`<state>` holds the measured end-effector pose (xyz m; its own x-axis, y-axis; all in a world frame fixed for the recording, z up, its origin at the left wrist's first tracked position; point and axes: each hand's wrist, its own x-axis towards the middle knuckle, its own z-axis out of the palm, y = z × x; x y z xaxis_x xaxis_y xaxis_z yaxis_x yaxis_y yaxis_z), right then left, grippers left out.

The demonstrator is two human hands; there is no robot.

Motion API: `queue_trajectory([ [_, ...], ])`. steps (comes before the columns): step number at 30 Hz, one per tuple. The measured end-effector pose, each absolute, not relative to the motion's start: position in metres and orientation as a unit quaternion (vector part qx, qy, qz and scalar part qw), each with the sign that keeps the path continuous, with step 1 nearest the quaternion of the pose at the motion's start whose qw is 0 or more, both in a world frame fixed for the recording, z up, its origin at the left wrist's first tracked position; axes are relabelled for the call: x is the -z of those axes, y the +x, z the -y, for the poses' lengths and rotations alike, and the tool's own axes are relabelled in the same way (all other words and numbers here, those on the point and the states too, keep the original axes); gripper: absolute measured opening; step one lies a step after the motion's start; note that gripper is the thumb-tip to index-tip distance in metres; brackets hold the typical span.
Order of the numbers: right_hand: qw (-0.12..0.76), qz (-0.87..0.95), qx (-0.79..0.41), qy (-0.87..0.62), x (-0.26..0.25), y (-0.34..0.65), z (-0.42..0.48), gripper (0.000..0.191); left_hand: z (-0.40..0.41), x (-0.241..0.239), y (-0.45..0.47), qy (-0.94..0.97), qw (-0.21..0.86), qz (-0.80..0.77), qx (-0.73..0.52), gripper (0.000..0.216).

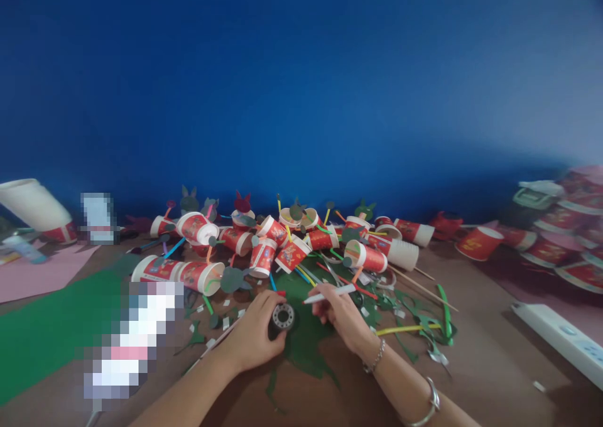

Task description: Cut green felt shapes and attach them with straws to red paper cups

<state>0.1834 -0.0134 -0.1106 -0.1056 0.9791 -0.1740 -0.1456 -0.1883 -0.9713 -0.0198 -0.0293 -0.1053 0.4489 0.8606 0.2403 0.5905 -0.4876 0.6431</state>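
Note:
My left hand (259, 329) is closed round a small dark roll-shaped piece (283, 316) with a light ring of spots on its face. A red bit, possibly a pen cap (281, 293), shows at its fingertips. In my right hand (342, 317) is a white marker (330, 294), its red tip pointing left towards the round piece. Beneath both hands lies cut dark green paper (306, 345). Just beyond them are red-and-white paper cups (293, 254), many lying on their sides, some with coloured strips and dark paper animal heads attached.
A white power strip (560, 336) lies at the right, below stacked red cups (565, 226). Green scraps and a yellow strip (407, 329) lie beyond my right arm. Green sheet (51, 326) and pink sheet (51, 273) cover the left. A blue wall (301, 100) stands behind.

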Motion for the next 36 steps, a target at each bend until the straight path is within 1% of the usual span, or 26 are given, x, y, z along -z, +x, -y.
queue_trajectory([
  [4, 0.442, 0.417, -0.604, -0.515, 0.098, 0.172, 0.006, 0.022, 0.034, 0.106, -0.025, 0.825, 0.251, -0.431, -0.265, 0.05],
  [7, 0.45, 0.429, -0.601, -0.502, 0.088, 0.159, -0.001, 0.022, 0.035, 0.106, -0.027, 0.82, 0.254, -0.444, -0.256, 0.059],
  [9, 0.472, 0.452, -0.583, -0.482, 0.086, 0.151, -0.004, 0.022, 0.034, 0.107, -0.026, 0.813, 0.243, -0.466, -0.249, 0.063],
  [11, 0.515, 0.472, -0.534, -0.476, 0.09, 0.147, -0.004, 0.023, 0.033, 0.108, -0.025, 0.808, 0.226, -0.488, -0.242, 0.057],
  [13, 0.553, 0.489, -0.474, -0.48, 0.097, 0.146, -0.001, 0.023, 0.032, 0.108, -0.024, 0.803, 0.215, -0.501, -0.241, 0.045],
  [16, 0.554, 0.516, -0.433, -0.489, 0.108, 0.149, 0.002, 0.023, 0.032, 0.107, -0.023, 0.807, 0.21, -0.496, -0.242, 0.03],
  [18, 0.539, 0.526, -0.435, -0.493, 0.113, 0.151, 0.002, 0.023, 0.033, 0.104, -0.023, 0.819, 0.206, -0.481, -0.236, 0.028],
  [24, 0.516, 0.526, -0.452, -0.504, 0.116, 0.152, -0.003, 0.022, 0.033, 0.099, -0.027, 0.841, 0.22, -0.436, -0.232, 0.043],
  [32, 0.497, 0.523, -0.473, -0.505, 0.113, 0.152, -0.005, 0.021, 0.029, 0.101, -0.032, 0.859, 0.222, -0.413, -0.207, 0.047],
  [36, 0.499, 0.519, -0.488, -0.494, 0.111, 0.152, -0.005, 0.022, 0.029, 0.104, -0.034, 0.858, 0.23, -0.403, -0.221, 0.066],
])
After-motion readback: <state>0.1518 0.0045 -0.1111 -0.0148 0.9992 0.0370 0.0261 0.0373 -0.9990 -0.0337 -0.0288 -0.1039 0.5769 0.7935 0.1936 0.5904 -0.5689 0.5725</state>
